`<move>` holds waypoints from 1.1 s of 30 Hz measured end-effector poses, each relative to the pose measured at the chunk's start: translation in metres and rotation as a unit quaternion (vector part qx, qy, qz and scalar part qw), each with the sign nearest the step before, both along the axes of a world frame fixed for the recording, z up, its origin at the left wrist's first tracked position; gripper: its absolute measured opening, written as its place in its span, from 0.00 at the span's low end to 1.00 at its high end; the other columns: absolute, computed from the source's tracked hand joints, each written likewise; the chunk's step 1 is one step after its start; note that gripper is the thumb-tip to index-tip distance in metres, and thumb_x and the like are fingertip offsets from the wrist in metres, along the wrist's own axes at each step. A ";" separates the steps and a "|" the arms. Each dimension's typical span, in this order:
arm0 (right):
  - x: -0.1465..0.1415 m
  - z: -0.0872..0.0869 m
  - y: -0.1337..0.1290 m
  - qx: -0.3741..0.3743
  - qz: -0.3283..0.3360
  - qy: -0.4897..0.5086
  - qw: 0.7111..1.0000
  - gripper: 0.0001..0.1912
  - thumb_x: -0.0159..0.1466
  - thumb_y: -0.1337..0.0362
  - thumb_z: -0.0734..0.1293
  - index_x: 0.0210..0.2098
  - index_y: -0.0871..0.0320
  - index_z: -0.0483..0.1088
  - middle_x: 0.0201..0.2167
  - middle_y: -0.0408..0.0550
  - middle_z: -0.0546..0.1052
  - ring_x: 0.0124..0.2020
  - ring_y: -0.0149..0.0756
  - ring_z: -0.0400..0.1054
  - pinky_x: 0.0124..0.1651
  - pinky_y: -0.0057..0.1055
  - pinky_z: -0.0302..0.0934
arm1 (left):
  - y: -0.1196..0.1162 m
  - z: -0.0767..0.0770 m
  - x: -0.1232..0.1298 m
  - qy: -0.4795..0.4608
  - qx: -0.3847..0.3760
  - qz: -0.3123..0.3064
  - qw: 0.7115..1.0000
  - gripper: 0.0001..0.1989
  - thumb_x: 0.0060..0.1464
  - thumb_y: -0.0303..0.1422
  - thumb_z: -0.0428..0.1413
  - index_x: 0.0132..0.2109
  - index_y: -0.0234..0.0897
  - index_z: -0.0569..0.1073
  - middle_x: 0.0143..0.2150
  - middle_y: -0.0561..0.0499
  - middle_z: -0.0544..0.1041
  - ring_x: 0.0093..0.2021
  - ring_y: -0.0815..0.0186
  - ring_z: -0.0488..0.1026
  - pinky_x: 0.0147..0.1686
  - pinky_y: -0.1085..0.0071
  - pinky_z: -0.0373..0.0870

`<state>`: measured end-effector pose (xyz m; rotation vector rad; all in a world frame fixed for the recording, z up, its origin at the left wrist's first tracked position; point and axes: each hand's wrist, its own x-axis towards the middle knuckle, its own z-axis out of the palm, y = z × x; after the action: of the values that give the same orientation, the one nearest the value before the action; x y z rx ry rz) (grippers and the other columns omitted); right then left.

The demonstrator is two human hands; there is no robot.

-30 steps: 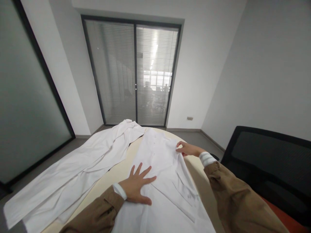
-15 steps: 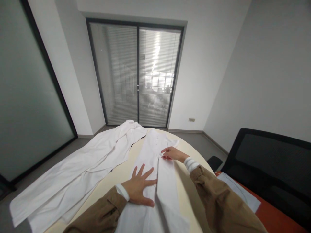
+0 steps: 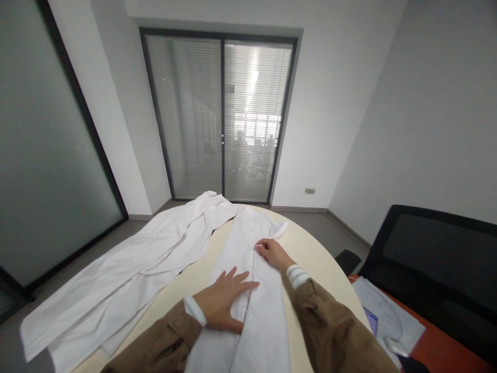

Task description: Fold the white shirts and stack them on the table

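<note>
A long white garment [image 3: 267, 305] lies lengthwise on the table, with small buttons along its front near the far end. My left hand [image 3: 225, 303] rests on it with the fingers spread, palm down beside the front seam. Farther up the same seam, my right hand [image 3: 271, 251] pinches the cloth edge between thumb and fingers. The fabric to the right of the seam lies fairly flat.
The round cream table [image 3: 310, 248] holds a second white garment [image 3: 128, 269] on its left, hanging over the edge. A black mesh chair [image 3: 430, 259] stands at right, beside papers [image 3: 378, 300] on an orange-red surface. Glass doors [image 3: 221, 119] stand ahead.
The right flap of the garment, folded up before, has come down flat along the seam. My left hand has shifted slightly, and my right hand still pinches the edge.
</note>
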<state>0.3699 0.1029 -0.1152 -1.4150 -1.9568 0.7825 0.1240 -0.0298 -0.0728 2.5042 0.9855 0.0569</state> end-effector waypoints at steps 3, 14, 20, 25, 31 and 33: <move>-0.002 0.000 -0.006 0.077 -0.015 -0.028 0.997 0.14 0.65 0.56 0.63 0.38 0.58 0.76 0.24 0.43 0.75 0.26 0.33 0.66 0.32 0.28 0.55 | -0.008 0.006 0.004 -0.056 0.022 -0.055 0.997 0.37 0.42 0.46 0.68 0.61 0.54 0.69 0.74 0.46 0.46 0.71 0.38 0.45 0.64 0.42 0.50; -0.009 0.004 -0.019 0.130 0.000 -0.069 0.989 0.13 0.68 0.60 0.60 0.43 0.57 0.74 0.40 0.50 0.79 0.42 0.38 0.71 0.46 0.31 0.60 | -0.021 0.010 0.020 -0.114 -0.012 -0.150 0.982 0.04 0.44 0.29 0.67 0.30 0.41 0.82 0.32 0.53 0.81 0.39 0.63 0.75 0.47 0.67 0.66; -0.010 0.011 -0.021 0.151 -0.031 -0.085 0.984 0.13 0.69 0.60 0.59 0.43 0.55 0.74 0.42 0.48 0.79 0.43 0.38 0.72 0.47 0.30 0.60 | -0.021 0.002 0.020 -0.108 -0.034 -0.162 0.980 0.03 0.43 0.30 0.66 0.29 0.38 0.80 0.27 0.53 0.80 0.30 0.66 0.74 0.40 0.70 0.69; -0.014 0.015 -0.023 0.162 -0.047 -0.083 0.982 0.14 0.70 0.60 0.58 0.43 0.55 0.74 0.41 0.48 0.80 0.42 0.37 0.72 0.46 0.30 0.60 | -0.020 -0.006 0.021 -0.098 -0.054 -0.166 0.980 0.04 0.40 0.28 0.65 0.27 0.37 0.79 0.23 0.56 0.78 0.26 0.68 0.73 0.35 0.73 0.69; -0.016 0.003 -0.022 0.158 0.004 -0.103 0.982 0.15 0.67 0.67 0.61 0.51 0.59 0.72 0.45 0.52 0.77 0.46 0.38 0.71 0.52 0.32 0.61 | -0.023 -0.005 0.021 -0.086 -0.081 -0.158 0.980 0.06 0.37 0.26 0.66 0.27 0.37 0.78 0.23 0.56 0.77 0.27 0.67 0.73 0.38 0.72 0.70; -0.016 0.000 -0.022 0.166 0.017 -0.112 0.979 0.16 0.67 0.68 0.61 0.53 0.58 0.71 0.45 0.52 0.76 0.47 0.38 0.70 0.53 0.33 0.61 | -0.023 -0.002 0.021 -0.102 -0.100 -0.174 0.974 0.07 0.36 0.24 0.65 0.28 0.37 0.78 0.24 0.56 0.77 0.29 0.66 0.74 0.38 0.73 0.70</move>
<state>0.3536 0.0813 -0.1151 -1.3126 -2.1659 0.2964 0.1454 -0.0531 -0.0747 2.3893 0.4400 0.0982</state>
